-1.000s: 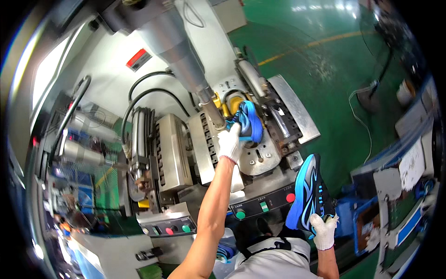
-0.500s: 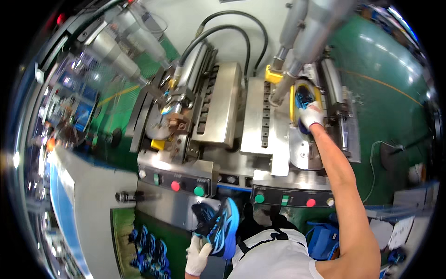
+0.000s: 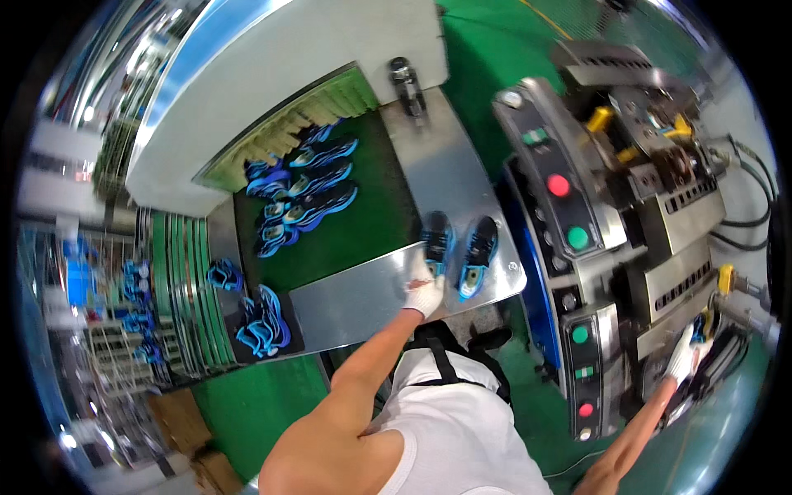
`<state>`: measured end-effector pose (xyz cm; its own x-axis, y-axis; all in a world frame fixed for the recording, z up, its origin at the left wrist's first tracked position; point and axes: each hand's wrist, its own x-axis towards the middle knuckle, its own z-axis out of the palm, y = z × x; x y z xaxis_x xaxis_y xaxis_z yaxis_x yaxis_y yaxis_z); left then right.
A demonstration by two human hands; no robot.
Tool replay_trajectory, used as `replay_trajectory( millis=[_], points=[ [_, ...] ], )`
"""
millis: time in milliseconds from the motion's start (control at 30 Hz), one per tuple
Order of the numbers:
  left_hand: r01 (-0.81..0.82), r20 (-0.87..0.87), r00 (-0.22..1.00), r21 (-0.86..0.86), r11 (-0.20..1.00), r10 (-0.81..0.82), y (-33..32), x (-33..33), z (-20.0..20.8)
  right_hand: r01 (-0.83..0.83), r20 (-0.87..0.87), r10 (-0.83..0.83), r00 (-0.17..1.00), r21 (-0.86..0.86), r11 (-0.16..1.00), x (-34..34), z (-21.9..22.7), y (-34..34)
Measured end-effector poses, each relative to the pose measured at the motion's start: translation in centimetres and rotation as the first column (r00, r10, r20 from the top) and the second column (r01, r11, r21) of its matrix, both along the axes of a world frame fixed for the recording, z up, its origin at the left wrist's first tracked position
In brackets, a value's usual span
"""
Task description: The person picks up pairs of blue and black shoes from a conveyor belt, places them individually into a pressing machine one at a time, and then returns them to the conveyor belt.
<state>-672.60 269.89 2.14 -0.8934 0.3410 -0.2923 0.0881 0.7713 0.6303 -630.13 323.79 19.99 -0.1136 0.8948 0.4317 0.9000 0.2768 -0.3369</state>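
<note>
Two black-and-blue sneakers stand side by side on the corner of a metal ledge. My left hand (image 3: 423, 293), in a white glove, has its fingers closed at the heel of the left sneaker (image 3: 437, 241). The right sneaker (image 3: 478, 257) stands just beside it, untouched. Far to the right, my gloved right hand (image 3: 683, 355) reaches into the press machine (image 3: 656, 326) and grips another blue-and-black sneaker (image 3: 702, 325), which is partly hidden by the hand and machine parts.
Several sneakers (image 3: 322, 202) lie on a green conveyor belt (image 3: 363, 239) before a curtained opening (image 3: 297, 124). More sneakers (image 3: 264, 322) sit at the ledge's left end, by a green-slatted rack (image 3: 177, 280). Control panels with red and green buttons (image 3: 558, 185) edge the machine.
My view has swung left toward the conveyor. The pair of sneakers by my left hand now stands on the metal ledge. My right hand stays at the sneaker in the machine.
</note>
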Motion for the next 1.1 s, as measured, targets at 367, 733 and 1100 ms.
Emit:
replay_trajectory(
  millis=[367,733,1100],
  points=[
    [0.552,0.353,0.775,0.027,0.834,-0.524,-1.7,-16.6,12.8,0.027,0.657,0.238,0.715,-0.366,0.930,-14.3,-10.3,-23.1],
    [0.299,-0.446,0.668,-0.572,0.764,-0.595,-21.9,-36.5,0.4,0.072,0.239,0.233,0.943,-0.827,0.558,-18.2,-5.6,-38.0],
    [0.092,0.161,0.976,0.287,0.954,-0.143,-8.3,-18.0,19.7,-0.559,-0.480,0.291,0.827,-0.756,0.341,-30.7,-1.7,-39.4]
  ],
)
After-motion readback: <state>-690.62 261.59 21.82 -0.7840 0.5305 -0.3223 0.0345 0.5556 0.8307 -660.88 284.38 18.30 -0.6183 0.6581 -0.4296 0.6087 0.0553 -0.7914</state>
